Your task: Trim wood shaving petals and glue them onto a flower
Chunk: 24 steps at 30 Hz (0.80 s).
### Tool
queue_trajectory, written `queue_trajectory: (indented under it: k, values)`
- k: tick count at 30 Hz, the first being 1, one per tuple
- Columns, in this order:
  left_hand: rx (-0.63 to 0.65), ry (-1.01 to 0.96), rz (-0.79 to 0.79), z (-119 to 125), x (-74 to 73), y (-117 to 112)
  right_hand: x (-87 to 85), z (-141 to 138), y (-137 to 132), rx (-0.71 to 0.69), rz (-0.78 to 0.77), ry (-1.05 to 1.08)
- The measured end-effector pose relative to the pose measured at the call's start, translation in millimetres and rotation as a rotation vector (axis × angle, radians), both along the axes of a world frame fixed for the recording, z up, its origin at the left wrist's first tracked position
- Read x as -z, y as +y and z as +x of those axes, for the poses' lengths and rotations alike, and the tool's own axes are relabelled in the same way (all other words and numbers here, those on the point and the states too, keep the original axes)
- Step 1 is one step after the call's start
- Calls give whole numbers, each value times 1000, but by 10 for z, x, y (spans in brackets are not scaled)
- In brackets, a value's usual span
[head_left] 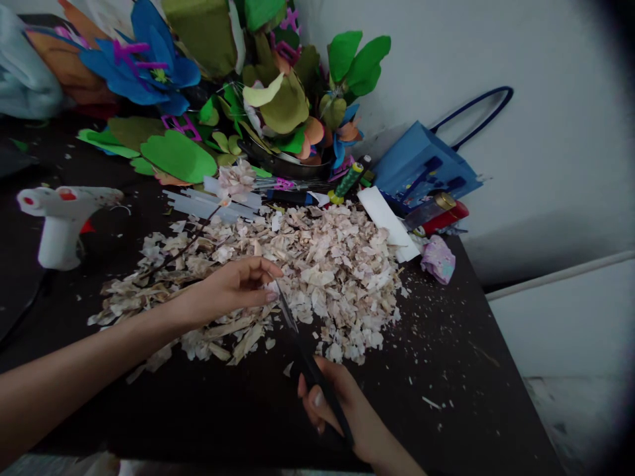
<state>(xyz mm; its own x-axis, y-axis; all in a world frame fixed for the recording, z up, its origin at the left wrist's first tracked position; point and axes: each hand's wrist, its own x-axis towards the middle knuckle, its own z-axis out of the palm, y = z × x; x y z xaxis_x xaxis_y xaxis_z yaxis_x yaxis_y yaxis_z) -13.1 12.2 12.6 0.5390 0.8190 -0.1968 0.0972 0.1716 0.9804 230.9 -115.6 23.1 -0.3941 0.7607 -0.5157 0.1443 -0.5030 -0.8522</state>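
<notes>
My right hand (342,410) grips the black handles of a pair of scissors (297,334), whose blades point up and left toward my other hand. My left hand (233,291) reaches in from the left with fingers pinched together at the scissor tips, holding a small pale piece that I cannot make out clearly. Both hands hover over the near edge of a large heap of pale paper or husk shavings (317,264) on the dark table (446,370).
A white glue gun (62,215) stands at the left. Coloured foam flowers and leaves (223,99) crowd the back. A blue bag (421,165), red tube (444,217), white card (387,221) and crumpled pink paper (438,259) lie at the right, by the wall.
</notes>
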Motion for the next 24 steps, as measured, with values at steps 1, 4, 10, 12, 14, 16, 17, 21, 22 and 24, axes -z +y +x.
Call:
queue_trajectory:
  k: [1,4,10,12,14,16,17,21,22,24]
  values:
    - [2,1,-3,0,4,1,0,2,1,-2,-5,-6]
    - [2,0,-14,6,6,6,-13,8,8,-8,-35,-27]
    - [13,-9,-14,11,-21,21,-12,18,6,-10,-37,-33]
    - [24,-6,-1,2,-24,27,-7,22,4,-15,-32,-36]
    - [40,-12,17,-9,-21,33,-10,26,5,-19,-29,-43]
    - [52,-23,31,-19,-16,40,-19,31,10,-22,-29,-53]
    - [57,-27,32,-22,-14,43,-24,34,13,-26,-31,-58]
    - [75,-23,41,-30,-13,58,-40,48,26,-17,-46,-70]
    - [83,-20,48,-32,-15,60,-42,50,29,-16,-48,-72]
    - [92,-15,63,-39,-24,63,-42,54,33,-15,-53,-67]
